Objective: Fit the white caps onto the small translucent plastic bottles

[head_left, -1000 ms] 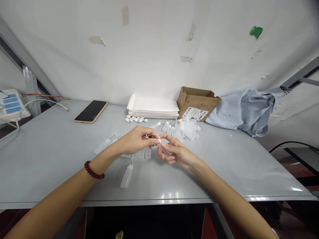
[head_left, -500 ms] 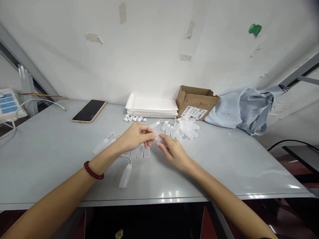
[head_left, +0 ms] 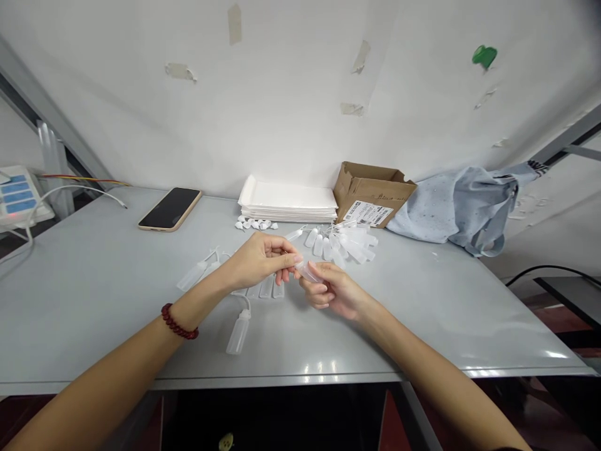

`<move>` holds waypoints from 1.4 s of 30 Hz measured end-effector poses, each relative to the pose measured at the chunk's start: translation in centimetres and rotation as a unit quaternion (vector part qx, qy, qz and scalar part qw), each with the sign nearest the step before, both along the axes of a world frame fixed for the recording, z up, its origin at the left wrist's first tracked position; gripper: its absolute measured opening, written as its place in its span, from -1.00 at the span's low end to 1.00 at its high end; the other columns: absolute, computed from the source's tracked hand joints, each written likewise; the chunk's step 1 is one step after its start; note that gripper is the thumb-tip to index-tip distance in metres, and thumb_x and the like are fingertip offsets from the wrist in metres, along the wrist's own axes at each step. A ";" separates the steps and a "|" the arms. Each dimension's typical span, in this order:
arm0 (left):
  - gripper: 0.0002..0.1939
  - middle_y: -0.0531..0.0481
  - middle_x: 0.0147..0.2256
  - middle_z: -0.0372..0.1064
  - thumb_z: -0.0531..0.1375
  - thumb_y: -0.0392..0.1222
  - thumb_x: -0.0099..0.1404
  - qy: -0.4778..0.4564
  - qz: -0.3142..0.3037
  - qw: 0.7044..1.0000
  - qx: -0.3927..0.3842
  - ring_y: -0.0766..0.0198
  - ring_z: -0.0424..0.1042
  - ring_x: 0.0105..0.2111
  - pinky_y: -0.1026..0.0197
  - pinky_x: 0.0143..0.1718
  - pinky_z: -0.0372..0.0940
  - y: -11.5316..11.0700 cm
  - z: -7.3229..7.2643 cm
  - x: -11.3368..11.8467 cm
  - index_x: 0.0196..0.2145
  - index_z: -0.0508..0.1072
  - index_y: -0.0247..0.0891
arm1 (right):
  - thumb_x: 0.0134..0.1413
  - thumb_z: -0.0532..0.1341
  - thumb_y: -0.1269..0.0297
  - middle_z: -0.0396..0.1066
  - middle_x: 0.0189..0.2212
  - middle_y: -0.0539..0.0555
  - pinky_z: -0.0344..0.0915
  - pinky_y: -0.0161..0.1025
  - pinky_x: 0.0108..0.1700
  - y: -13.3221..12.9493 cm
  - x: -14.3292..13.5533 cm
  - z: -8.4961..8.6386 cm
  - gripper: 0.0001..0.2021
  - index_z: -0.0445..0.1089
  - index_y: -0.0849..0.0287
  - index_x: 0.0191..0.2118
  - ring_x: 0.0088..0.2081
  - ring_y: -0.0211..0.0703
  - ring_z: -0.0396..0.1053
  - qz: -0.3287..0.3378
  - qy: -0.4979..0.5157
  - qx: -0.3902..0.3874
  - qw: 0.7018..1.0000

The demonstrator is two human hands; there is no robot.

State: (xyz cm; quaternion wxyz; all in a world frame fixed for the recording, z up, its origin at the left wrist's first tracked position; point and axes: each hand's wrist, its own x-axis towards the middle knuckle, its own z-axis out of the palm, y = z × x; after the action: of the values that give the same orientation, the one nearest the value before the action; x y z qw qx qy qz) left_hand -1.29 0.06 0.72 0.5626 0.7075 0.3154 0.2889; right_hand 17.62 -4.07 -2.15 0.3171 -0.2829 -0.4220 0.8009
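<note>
My left hand [head_left: 263,258] pinches the top end of a small translucent plastic piece [head_left: 308,272] above the middle of the table. The other end of that piece is gripped between the thumb and curled fingers of my right hand [head_left: 335,289]. Behind my hands lies a fanned pile of similar translucent pieces [head_left: 354,243]. More of them rest partly hidden under my left hand and wrist. One piece with a white cord [head_left: 238,333] lies apart, nearer the front edge. Several small white bits [head_left: 256,224] are scattered behind my left hand.
A stack of white envelopes [head_left: 288,202] and an open cardboard box [head_left: 370,194] stand against the wall. Light blue cloth [head_left: 451,207] is at the right. A phone [head_left: 170,209] lies at the back left, near a white device [head_left: 21,197] with cables.
My right hand has turned and its fingers have closed around the translucent piece, which now shows more clearly between my hands. The view has shifted slightly.
</note>
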 end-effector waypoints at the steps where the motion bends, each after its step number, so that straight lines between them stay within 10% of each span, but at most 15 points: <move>1: -0.82 -0.01 -0.53 0.45 0.19 -0.17 0.22 -0.002 -0.006 1.000 0.004 0.37 0.37 -0.59 0.32 -0.56 0.31 0.0 0.1 0.0 -0.40 0.47 -0.35 | 0.23 0.05 0.13 -0.15 -0.65 -0.19 -0.25 -0.39 -0.61 0.0 0.1 -0.1 -0.72 0.32 0.27 -0.30 -0.68 -0.48 -0.29 0.005 0.012 -0.011 1.000; 10: -0.82 0.01 -0.48 0.44 0.16 -0.13 0.24 0.018 -0.026 0.999 0.027 0.37 0.36 -0.50 0.30 -0.43 0.32 -0.2 0.2 0.0 -0.36 0.44 -0.30 | 0.20 0.07 0.12 -0.12 -0.68 -0.18 -0.21 -0.40 -0.62 0.4 0.3 -0.4 -0.70 0.35 0.27 -0.35 -0.69 -0.47 -0.25 0.010 0.009 -0.025 1.000; 18: -0.74 0.00 -0.40 0.40 0.16 -0.08 0.19 0.065 0.087 0.993 0.049 0.29 0.41 -0.46 0.25 -0.46 0.31 1.0 -0.9 0.0 -0.19 0.37 -0.27 | 0.09 0.12 0.12 0.28 -0.63 -0.02 -0.08 -0.34 -0.56 1.6 1.0 -0.3 -0.74 0.35 0.25 -0.39 -0.63 -0.38 0.02 -0.137 -0.181 0.143 0.963; 23: -0.74 -0.10 -0.31 0.41 0.08 -0.21 0.19 0.238 0.266 0.913 0.198 0.12 0.44 -0.29 0.08 -0.20 0.32 4.6 -2.8 -2.8 -0.15 0.38 -0.28 | 0.10 0.10 0.06 0.34 -0.57 0.00 0.07 -0.30 -0.44 2.7 3.3 -0.6 -0.72 0.33 0.20 -0.39 -0.55 -0.29 0.13 -0.335 -0.405 0.356 0.773; 26: -0.68 -0.26 -0.21 0.40 0.03 -0.30 0.16 0.394 0.312 0.825 0.259 -0.05 0.39 -0.16 -0.02 -0.08 0.25 6.6 -3.9 -5.2 -0.15 0.43 -0.36 | 0.13 0.07 0.07 0.39 -0.47 0.08 0.12 -0.27 -0.39 3.5 4.3 -1.3 -0.69 0.35 0.22 -0.24 -0.48 -0.20 0.22 -0.371 -0.519 0.427 0.641; 29: -0.59 -0.29 -0.16 0.38 0.03 -0.30 0.16 0.447 0.304 0.803 0.251 -0.06 0.38 -0.13 0.00 -0.06 0.23 7.7 -4.6 -6.7 -0.03 0.41 -0.34 | 0.13 0.06 0.10 0.41 -0.38 0.17 0.16 -0.23 -0.33 4.2 4.6 -2.0 -0.69 0.37 0.25 -0.20 -0.36 -0.09 0.30 -0.373 -0.579 0.470 0.552; 38: -0.63 -0.20 -0.19 0.47 0.07 -0.26 0.14 0.433 0.266 0.824 0.251 -0.01 0.42 -0.15 0.10 -0.11 0.26 8.4 -4.8 -6.7 -0.10 0.48 -0.30 | 0.13 0.09 0.20 0.35 -0.27 0.27 0.17 -0.13 -0.26 5.7 4.7 -3.3 -0.71 0.38 0.31 -0.15 -0.21 0.06 0.25 -0.367 -0.685 0.473 0.414; 42: -0.59 -0.19 -0.21 0.47 0.09 -0.25 0.13 0.430 0.242 0.832 0.254 0.03 0.44 -0.19 0.14 -0.16 0.28 8.1 -4.6 -6.5 -0.05 0.45 -0.30 | 0.14 0.10 0.10 0.26 -0.12 0.38 0.18 0.00 -0.13 4.1 3.0 -2.2 -0.56 0.27 0.39 -0.02 -0.09 0.15 0.18 -0.393 -0.633 0.523 0.413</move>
State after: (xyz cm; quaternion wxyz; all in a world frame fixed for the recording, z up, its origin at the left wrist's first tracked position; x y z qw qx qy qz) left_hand -7.80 8.13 -3.83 0.0826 0.7793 0.6021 0.1530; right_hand 20.62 0.05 -4.36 0.3267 -0.6239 -0.6829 -0.1943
